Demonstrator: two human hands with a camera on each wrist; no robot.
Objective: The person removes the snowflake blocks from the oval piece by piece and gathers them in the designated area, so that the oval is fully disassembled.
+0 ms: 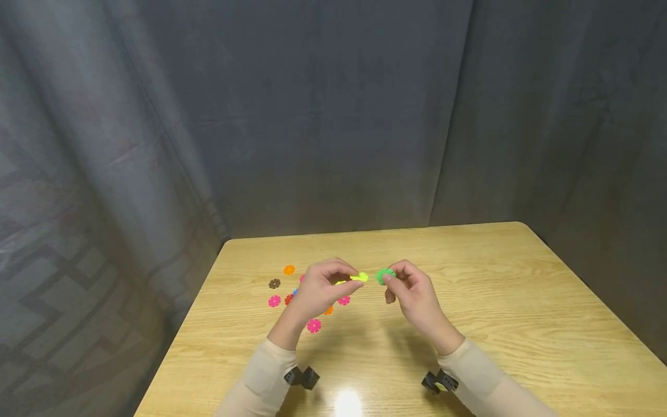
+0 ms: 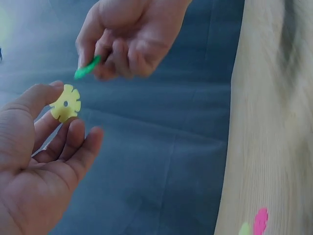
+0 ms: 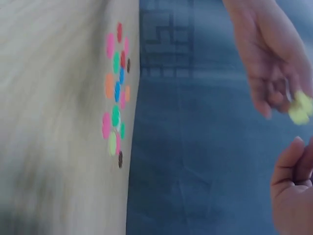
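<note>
One yellow disc (image 2: 65, 103) in left hand (image 2: 34, 166), one green disc (image 2: 87, 67) in right hand (image 2: 129, 36)

Head view: left hand (image 1: 320, 286) covers part of the loose discs (image 1: 292, 295) on the worktop (image 1: 495, 301); their count can't be told. Green disc (image 1: 385, 275) half hidden by right hand (image 1: 414, 292) fingers. Right wrist view: motion blur throughout, disc pile (image 3: 116, 93) smeared, notches unreadable; right hand (image 3: 293, 191) cut by the frame edge, and the green disc can't be seen there. Left wrist view: left hand (image 2: 39, 161) cropped at the bottom-left, worktop blurred.
</note>
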